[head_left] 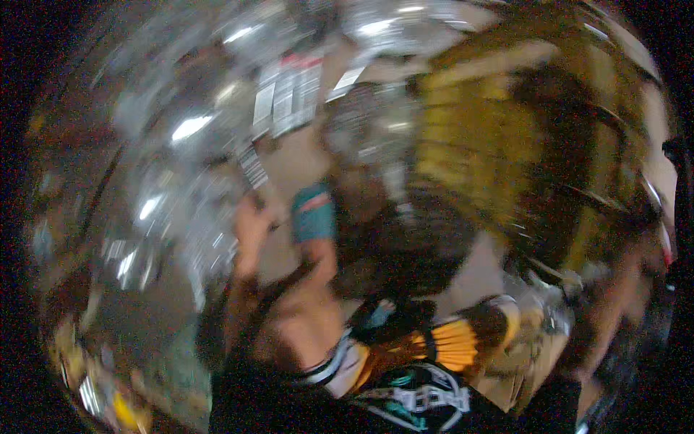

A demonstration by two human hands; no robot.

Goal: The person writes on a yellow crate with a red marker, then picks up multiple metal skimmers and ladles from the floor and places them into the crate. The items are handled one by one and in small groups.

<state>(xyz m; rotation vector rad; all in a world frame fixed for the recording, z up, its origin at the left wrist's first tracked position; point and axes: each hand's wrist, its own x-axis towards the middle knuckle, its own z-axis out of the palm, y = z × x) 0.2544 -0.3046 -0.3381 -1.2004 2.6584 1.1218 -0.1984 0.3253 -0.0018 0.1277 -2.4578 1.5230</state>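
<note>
Motion blur smears most of the head view. My left hand [254, 223] reaches forward left of the middle, beside my bare leg [300, 329]. Its fingers are too blurred to show whether they hold anything. Just beyond it is a small white item with dark stripes [251, 166]. A teal sock or shoe [314, 215] is at the far end of the leg. At the right rim, a blurred stretch of skin looks like my right forearm [614, 315]; I cannot make out its hand.
Shiny, clear-looking wrapped goods [184, 184] fill the left side. Farther ahead lie white printed sheets or packs [288, 94] with red at the top. A large yellow, slatted-looking structure [473, 126] stands to the right. Brown cardboard [513, 380] shows at the lower right.
</note>
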